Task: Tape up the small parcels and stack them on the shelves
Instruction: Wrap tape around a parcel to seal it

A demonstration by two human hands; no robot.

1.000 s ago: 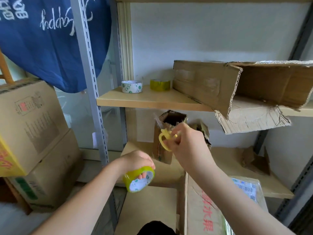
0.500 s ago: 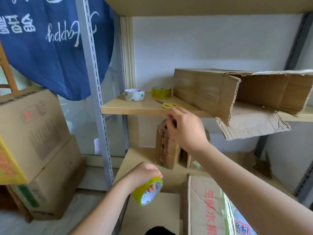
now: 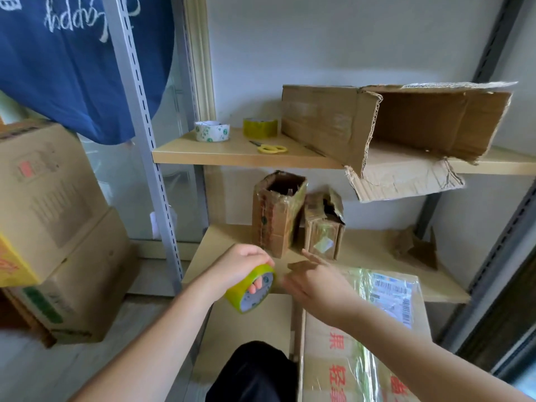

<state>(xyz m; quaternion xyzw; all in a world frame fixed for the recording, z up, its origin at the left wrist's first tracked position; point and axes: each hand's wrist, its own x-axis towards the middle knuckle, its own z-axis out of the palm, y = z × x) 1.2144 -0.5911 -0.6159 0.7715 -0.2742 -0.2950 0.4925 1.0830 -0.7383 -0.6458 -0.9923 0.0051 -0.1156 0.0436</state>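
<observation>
My left hand [image 3: 240,265] grips a yellow-green tape roll [image 3: 251,289] with fingers through its core, above the lower shelf [image 3: 377,256]. Just right of the roll, my right hand [image 3: 316,281] is blurred, its fingers stretched out and holding nothing. Two small parcels stand at the back of the lower shelf: a taller one with an open top [image 3: 277,213] and a shorter one with torn flaps [image 3: 324,224]. Yellow-handled scissors [image 3: 271,148] lie on the upper shelf [image 3: 203,153].
A white tape roll [image 3: 212,131] and a yellow one [image 3: 260,128] sit on the upper shelf beside a large open carton [image 3: 391,123]. A printed carton with a label [image 3: 362,329] lies below right. Stacked cartons [image 3: 52,227] stand left of the grey upright [image 3: 142,117].
My right hand set the scissors down on the upper shelf, then dropped down beside the tape roll. My left hand stayed on the roll.
</observation>
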